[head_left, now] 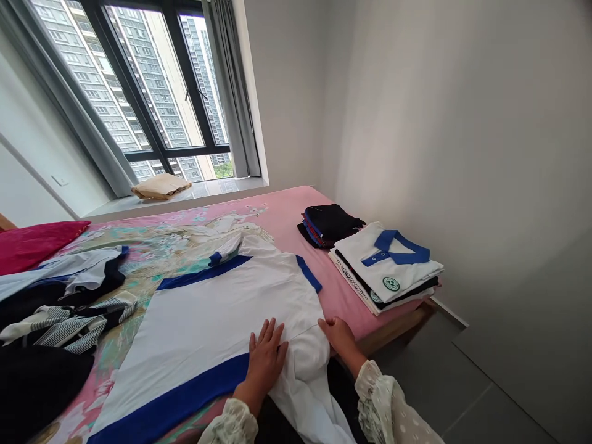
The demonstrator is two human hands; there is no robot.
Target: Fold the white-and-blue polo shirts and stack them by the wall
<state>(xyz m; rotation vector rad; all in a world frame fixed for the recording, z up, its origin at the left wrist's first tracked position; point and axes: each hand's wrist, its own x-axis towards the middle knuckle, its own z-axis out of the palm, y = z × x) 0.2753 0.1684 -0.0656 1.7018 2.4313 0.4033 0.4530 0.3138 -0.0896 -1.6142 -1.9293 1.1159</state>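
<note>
A white shirt with blue bands (208,314) lies spread face down or face up, I cannot tell which, across the bed. My left hand (267,357) rests flat on its near right part with the fingers apart. At the shirt's right edge my right hand (340,338) is closed, with thumb and fingers pinching the white cloth. Part of the shirt hangs over the bed's near edge between my arms. One short blue-edged sleeve points toward the folded piles, and another bunched blue-edged part lies near the far side.
Folded white shirts with a blue collar on top (388,265) sit at the bed's right corner, beside a dark folded pile (330,225). Loose dark and striped clothes (69,327) and a red pillow (37,243) lie left. A brown paper package (160,185) rests on the windowsill.
</note>
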